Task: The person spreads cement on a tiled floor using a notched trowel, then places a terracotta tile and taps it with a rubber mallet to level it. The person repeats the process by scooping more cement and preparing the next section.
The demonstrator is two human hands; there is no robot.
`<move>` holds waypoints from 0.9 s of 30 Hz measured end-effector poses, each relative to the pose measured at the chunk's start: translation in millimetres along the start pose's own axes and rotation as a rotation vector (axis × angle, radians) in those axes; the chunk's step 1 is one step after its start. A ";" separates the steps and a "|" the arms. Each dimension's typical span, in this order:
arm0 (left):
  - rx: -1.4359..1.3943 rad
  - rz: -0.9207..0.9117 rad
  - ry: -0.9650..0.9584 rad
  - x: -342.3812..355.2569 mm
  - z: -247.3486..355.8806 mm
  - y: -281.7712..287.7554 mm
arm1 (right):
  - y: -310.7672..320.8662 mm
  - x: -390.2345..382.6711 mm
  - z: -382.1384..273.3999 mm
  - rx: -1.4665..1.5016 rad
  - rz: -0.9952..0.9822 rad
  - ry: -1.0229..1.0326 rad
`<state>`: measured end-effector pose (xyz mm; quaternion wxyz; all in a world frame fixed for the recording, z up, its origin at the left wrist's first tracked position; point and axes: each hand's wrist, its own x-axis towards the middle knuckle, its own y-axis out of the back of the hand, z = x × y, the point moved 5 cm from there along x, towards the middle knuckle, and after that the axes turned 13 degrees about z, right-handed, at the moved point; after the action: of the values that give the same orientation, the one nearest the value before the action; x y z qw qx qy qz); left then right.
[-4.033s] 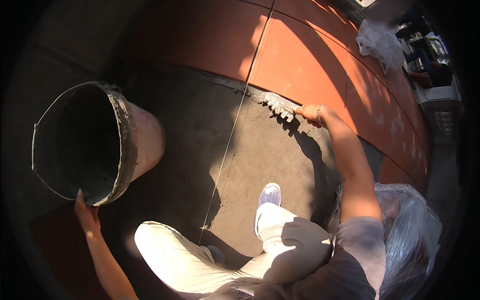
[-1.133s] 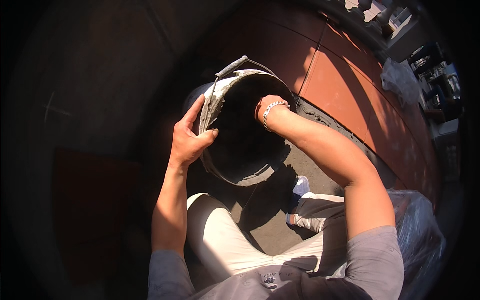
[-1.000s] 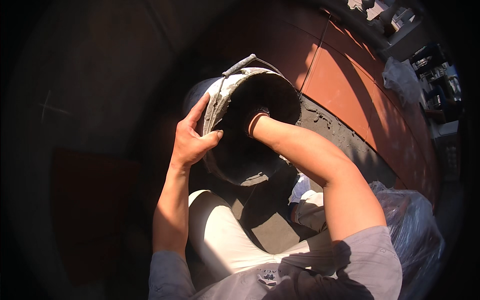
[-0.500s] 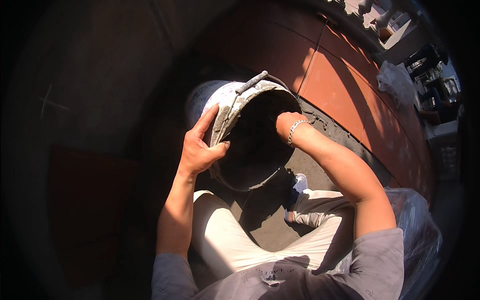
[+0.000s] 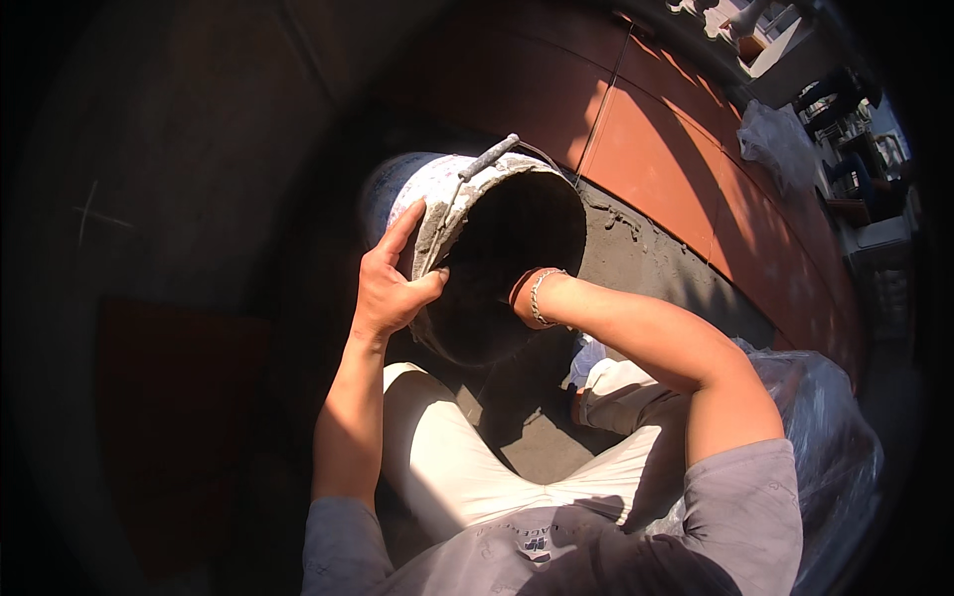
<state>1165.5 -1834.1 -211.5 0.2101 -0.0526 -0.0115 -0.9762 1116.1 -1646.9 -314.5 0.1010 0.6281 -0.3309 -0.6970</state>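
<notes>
A bucket crusted with grey mortar lies tipped in front of me, its mouth turned toward my body. Across its upper rim rests a wire handle with a grip sleeve. My left hand clasps the left side of the rim, thumb over the edge and fingers along the outside wall. Inside the bucket's dark mouth is my right hand, a chain bracelet at its wrist. Shadow hides the right fingers and whatever they may hold.
Large red-brown tiles cover the floor beyond the bucket, bordered by a strip of wet grey mortar. Clear plastic wrap bulges beside my right arm. A crumpled plastic bag lies at the far right. My shod foot is right of the bucket.
My right hand has moved down and left, deeper into the bucket's mouth. The left hand keeps its hold on the rim, and the bucket appears slightly farther left.
</notes>
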 end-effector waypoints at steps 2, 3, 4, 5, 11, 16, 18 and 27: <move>-0.009 0.014 0.004 -1.3 -1.3 0.2 | 12.7 -35.2 30.0 0.308 0.267 -0.169; -0.039 0.025 0.011 -2.7 -2.3 0.5 | 13.2 -39.2 42.0 0.370 0.318 -0.247; -0.058 0.031 0.030 -3.1 -4.0 1.0 | 14.0 -29.3 51.1 0.316 0.310 -0.270; -0.092 0.029 0.023 -3.6 -4.7 2.1 | 16.9 -13.0 59.6 0.282 0.353 -0.265; 0.051 -0.010 -0.051 4.7 -10.9 5.5 | -5.5 53.8 33.1 0.130 0.288 -0.003; 0.071 0.004 -0.090 1.5 -11.3 6.1 | 7.6 -40.8 44.5 0.295 0.318 -0.180; 0.116 0.006 -0.100 0.2 -11.6 6.5 | 26.5 -67.4 58.5 0.274 0.534 -0.349; 0.000 0.031 -0.064 -2.9 -15.3 -1.0 | -16.1 14.6 42.1 0.322 0.355 -0.300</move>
<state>1166.2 -1832.6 -227.1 0.2248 -0.0841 -0.0176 -0.9706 1078.1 -1628.7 -336.1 0.0704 0.4582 -0.5533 -0.6921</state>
